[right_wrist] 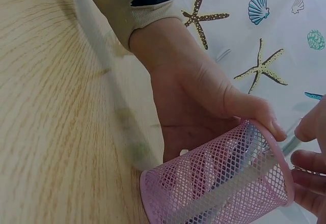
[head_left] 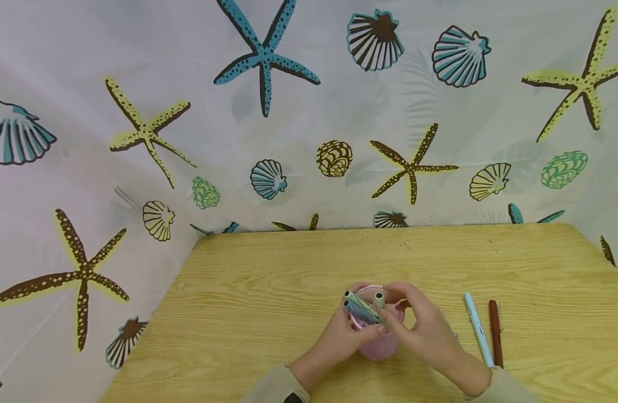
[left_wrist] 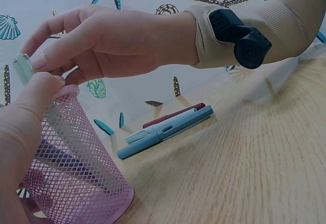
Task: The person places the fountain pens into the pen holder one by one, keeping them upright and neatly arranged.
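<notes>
A pink mesh pen cup (head_left: 378, 348) stands on the table with several pens inside. My left hand (head_left: 340, 334) grips the cup round its side, thumb near the rim, as the right wrist view also shows. A pale green pen (head_left: 380, 300) rises from the cup, and my right hand (head_left: 430, 334) pinches its upper end between thumb and fingers, just over the rim. Leaning toward the left side of the cup are another pale green pen (head_left: 356, 299) and a blue pen (head_left: 360, 311). The lower parts of the pens show through the mesh in both wrist views.
Right of the cup, a light blue pen (head_left: 477, 329), a dark red pen (head_left: 495, 334) and a grey-blue pen (left_wrist: 164, 135) lie side by side on the wooden table (head_left: 248, 291). My right hand mostly hides the grey-blue one in the head view. A patterned curtain (head_left: 299, 123) hangs behind.
</notes>
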The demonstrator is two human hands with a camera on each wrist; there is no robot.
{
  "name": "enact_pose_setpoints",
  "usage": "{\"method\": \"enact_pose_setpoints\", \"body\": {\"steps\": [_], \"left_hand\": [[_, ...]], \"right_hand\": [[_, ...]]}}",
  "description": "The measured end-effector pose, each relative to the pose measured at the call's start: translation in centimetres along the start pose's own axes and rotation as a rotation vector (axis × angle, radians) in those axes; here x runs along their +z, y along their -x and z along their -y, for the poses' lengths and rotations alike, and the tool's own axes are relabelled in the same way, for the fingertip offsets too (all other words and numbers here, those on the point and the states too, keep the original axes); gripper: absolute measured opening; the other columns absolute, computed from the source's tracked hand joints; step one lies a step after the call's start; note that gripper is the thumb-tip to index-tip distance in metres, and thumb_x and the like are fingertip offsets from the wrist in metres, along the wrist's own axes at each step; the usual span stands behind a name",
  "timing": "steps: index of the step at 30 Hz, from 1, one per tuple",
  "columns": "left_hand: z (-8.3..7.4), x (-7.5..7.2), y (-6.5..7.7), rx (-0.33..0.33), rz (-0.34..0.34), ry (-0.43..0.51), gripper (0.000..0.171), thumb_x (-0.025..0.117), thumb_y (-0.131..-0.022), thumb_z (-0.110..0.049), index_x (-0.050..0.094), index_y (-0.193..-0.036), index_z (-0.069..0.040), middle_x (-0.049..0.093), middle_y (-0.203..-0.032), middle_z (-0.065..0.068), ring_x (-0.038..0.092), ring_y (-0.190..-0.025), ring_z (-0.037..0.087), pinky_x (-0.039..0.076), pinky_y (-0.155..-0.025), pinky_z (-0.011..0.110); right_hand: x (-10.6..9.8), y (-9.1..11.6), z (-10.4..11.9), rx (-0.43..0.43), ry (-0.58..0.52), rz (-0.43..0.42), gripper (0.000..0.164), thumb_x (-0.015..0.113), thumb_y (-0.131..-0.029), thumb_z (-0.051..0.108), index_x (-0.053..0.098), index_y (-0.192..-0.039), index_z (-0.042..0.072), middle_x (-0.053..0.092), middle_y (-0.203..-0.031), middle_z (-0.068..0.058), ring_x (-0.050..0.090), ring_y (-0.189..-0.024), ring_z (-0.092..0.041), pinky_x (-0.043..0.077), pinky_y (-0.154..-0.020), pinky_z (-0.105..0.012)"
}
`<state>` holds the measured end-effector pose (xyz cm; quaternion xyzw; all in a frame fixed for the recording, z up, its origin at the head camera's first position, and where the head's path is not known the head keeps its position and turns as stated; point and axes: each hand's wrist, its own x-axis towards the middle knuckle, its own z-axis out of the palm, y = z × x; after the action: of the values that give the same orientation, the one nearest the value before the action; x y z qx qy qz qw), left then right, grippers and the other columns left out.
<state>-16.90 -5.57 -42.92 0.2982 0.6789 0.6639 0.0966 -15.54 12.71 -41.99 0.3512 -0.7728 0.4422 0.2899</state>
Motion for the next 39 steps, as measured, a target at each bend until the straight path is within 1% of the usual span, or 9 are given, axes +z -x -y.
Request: {"method": "enact_pose_setpoints", "body": {"steps": [5,8,12,16,20,23,30,36,39], "left_hand": [[0.0,0.0,0.2,-0.025,-0.019,-0.001,0.062,0.068,-0.085,-0.014,0.031,-0.135,-0.012,0.048,-0.127,0.009,0.053,-0.111,0.019,0.045,-0.089,0.029],[0.1,0.1,0.2,-0.040,-0.025,0.007,0.063,0.068,-0.085,-0.011,0.031,-0.136,-0.013,0.047,-0.126,0.013,0.054,-0.110,0.025,0.046,-0.087,0.029],[0.0,0.2,0.2,-0.062,-0.036,-0.001,0.065,0.068,-0.084,-0.012,0.030,-0.137,-0.011,0.043,-0.126,0.021,0.052,-0.109,0.034,0.047,-0.086,0.031],[-0.1,0.1,0.1,-0.086,-0.054,-0.016,0.067,0.070,-0.083,-0.015,0.030,-0.137,-0.009,0.040,-0.126,0.025,0.051,-0.108,0.033,0.046,-0.085,0.033],[0.2,0.1,0.0,-0.067,-0.061,-0.020,0.066,0.070,-0.082,-0.013,0.032,-0.136,-0.009,0.041,-0.124,0.027,0.052,-0.105,0.033,0.047,-0.084,0.033],[0.8,0.0,-0.1,-0.056,-0.068,-0.032,0.065,0.071,-0.082,-0.013,0.033,-0.135,-0.012,0.041,-0.124,0.026,0.052,-0.105,0.033,0.046,-0.084,0.034],[2.8,-0.3,-0.3,-0.081,-0.074,-0.070,0.066,0.070,-0.083,-0.017,0.032,-0.137,-0.022,0.043,-0.127,0.013,0.050,-0.111,0.029,0.044,-0.089,0.039],[2.9,-0.3,-0.4,-0.088,-0.073,-0.076,0.064,0.070,-0.084,-0.018,0.033,-0.135,-0.029,0.042,-0.126,0.013,0.051,-0.109,0.027,0.044,-0.089,0.039],[2.9,-0.3,-0.4,-0.101,-0.076,-0.079,0.064,0.070,-0.084,-0.018,0.032,-0.135,-0.029,0.042,-0.126,0.012,0.051,-0.108,0.024,0.044,-0.089,0.038]], "right_hand": [[0.0,0.1,-0.1,-0.010,-0.030,-0.020,0.042,0.069,-0.075,-0.009,0.053,-0.114,-0.003,0.061,-0.094,-0.007,0.059,-0.085,-0.017,0.050,-0.070,-0.027],[0.0,0.2,-0.1,-0.009,-0.059,-0.034,0.040,0.067,-0.076,-0.011,0.053,-0.113,-0.005,0.061,-0.093,-0.008,0.059,-0.084,-0.017,0.051,-0.069,-0.028],[-0.3,0.2,-0.1,0.015,-0.070,-0.054,0.039,0.064,-0.076,-0.014,0.053,-0.112,-0.005,0.061,-0.092,-0.007,0.059,-0.084,-0.018,0.051,-0.070,-0.025],[-0.6,0.1,-0.2,0.033,-0.050,-0.079,0.040,0.063,-0.076,-0.015,0.053,-0.113,-0.003,0.061,-0.091,-0.005,0.059,-0.084,-0.016,0.050,-0.070,-0.021],[-0.9,0.1,-0.3,0.046,-0.036,-0.084,0.040,0.064,-0.077,-0.014,0.054,-0.113,-0.002,0.061,-0.091,-0.005,0.058,-0.084,-0.014,0.050,-0.069,-0.021],[-1.1,0.2,-0.4,0.044,-0.019,-0.088,0.040,0.064,-0.077,-0.014,0.054,-0.113,-0.003,0.061,-0.090,-0.006,0.059,-0.084,-0.013,0.050,-0.068,-0.021],[-1.6,0.8,-0.9,0.052,0.019,-0.095,0.041,0.065,-0.076,-0.015,0.053,-0.114,-0.003,0.061,-0.091,-0.005,0.059,-0.083,-0.013,0.049,-0.067,-0.020],[-2.3,1.2,-1.2,0.090,0.037,-0.097,0.042,0.063,-0.077,-0.015,0.052,-0.116,-0.002,0.061,-0.092,-0.005,0.059,-0.084,-0.015,0.048,-0.068,-0.019],[-2.8,1.5,-1.2,0.108,0.068,-0.100,0.043,0.064,-0.077,-0.016,0.052,-0.116,-0.001,0.061,-0.092,-0.003,0.059,-0.083,-0.013,0.048,-0.067,-0.019]]}}
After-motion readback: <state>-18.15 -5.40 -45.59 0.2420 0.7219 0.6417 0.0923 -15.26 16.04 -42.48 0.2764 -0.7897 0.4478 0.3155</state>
